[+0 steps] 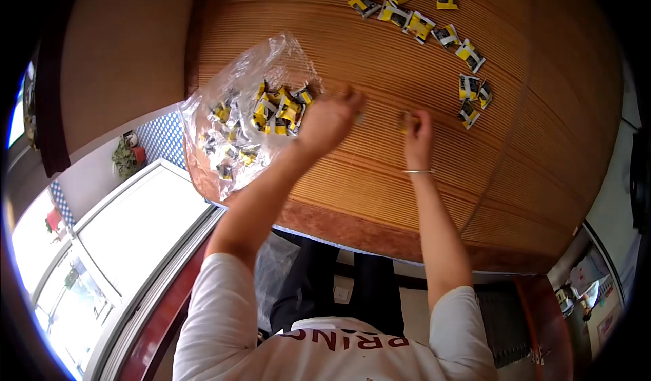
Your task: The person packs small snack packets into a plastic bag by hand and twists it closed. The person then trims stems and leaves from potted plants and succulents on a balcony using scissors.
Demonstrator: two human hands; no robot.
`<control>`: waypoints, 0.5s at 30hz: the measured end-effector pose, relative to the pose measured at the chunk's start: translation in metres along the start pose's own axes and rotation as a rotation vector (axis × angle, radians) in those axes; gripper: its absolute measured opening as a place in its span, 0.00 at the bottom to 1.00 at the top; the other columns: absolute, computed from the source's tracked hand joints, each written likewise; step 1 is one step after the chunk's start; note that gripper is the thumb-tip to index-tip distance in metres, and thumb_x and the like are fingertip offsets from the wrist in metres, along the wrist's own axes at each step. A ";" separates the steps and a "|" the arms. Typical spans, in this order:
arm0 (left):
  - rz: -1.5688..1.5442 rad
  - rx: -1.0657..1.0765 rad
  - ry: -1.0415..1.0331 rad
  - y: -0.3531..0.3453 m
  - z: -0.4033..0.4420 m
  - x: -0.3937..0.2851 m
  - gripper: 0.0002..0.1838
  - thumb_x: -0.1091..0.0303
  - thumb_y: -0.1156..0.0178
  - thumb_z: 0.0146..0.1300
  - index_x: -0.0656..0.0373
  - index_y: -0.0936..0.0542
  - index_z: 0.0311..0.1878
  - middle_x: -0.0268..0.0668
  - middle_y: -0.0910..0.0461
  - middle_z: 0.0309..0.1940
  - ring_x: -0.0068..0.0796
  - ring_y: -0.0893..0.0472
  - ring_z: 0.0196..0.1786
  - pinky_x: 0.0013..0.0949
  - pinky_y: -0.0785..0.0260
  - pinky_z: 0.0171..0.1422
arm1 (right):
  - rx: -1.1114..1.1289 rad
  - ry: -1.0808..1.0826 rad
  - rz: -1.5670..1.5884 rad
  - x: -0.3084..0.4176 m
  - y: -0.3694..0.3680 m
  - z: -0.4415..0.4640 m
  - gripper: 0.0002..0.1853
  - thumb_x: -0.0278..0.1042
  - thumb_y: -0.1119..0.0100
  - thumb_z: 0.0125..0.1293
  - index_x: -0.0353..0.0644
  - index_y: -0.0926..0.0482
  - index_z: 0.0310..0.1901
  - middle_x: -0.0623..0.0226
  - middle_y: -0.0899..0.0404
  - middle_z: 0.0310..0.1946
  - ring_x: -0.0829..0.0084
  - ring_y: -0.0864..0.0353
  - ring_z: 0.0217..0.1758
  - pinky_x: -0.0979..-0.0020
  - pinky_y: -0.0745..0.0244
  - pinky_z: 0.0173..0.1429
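My left hand [332, 121] is over the striped mat, just right of the open plastic bag, its fingers curled and blurred. Something small and pale shows under the fingertips, too smeared to name. Between the fingers of my right hand [419, 139] is a small yellow-and-dark wrapped packet [405, 122], also blurred. The clear plastic bag [288, 52] lies on its side, with several yellow, black and white packets [278, 113] in it and at its mouth. Other packets of the same kind [419, 26] are strewn in a curved line at the far side and right.
A brown striped mat [366, 184] covers the surface, with a plush brown border [339, 226] nearest me. A window [142, 218] and a potted plant [125, 157] are at left. Another clear plastic sheet or bag [272, 272] hangs below the edge by my legs.
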State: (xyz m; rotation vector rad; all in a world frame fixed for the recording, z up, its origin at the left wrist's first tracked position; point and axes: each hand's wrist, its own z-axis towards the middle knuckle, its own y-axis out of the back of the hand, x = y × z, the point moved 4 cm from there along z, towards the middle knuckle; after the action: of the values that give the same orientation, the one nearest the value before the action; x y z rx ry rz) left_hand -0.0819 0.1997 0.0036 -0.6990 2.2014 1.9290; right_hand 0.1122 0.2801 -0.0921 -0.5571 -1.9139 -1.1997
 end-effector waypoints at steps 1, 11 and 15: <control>0.025 0.028 0.028 0.009 -0.010 0.024 0.17 0.75 0.43 0.58 0.53 0.24 0.52 0.42 0.21 0.43 0.42 0.20 0.51 0.40 0.22 0.49 | -0.006 0.116 -0.012 0.023 -0.025 0.000 0.11 0.39 0.43 0.71 0.39 0.26 0.43 0.66 0.30 0.34 0.75 0.32 0.32 0.72 0.33 0.36; 0.382 0.341 0.258 0.023 -0.051 0.135 0.16 0.79 0.46 0.57 0.58 0.21 0.48 0.40 0.23 0.50 0.42 0.23 0.55 0.40 0.27 0.59 | 0.429 0.364 0.197 0.129 -0.158 -0.031 0.18 0.21 0.45 0.63 0.40 0.25 0.55 0.55 0.25 0.55 0.56 0.26 0.58 0.60 0.29 0.59; 0.147 0.021 -0.033 0.035 -0.011 0.071 0.18 0.81 0.46 0.54 0.59 0.20 0.48 0.40 0.21 0.51 0.41 0.24 0.56 0.38 0.27 0.62 | -0.047 0.314 0.041 0.087 -0.056 0.012 0.11 0.22 0.43 0.62 0.41 0.23 0.46 0.61 0.22 0.46 0.59 0.24 0.50 0.63 0.31 0.57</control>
State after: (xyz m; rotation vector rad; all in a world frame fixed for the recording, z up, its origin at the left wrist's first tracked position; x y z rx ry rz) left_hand -0.1568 0.1733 0.0095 -0.5107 2.3088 1.9652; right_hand 0.0165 0.2610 -0.0547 -0.4028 -1.6062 -1.2292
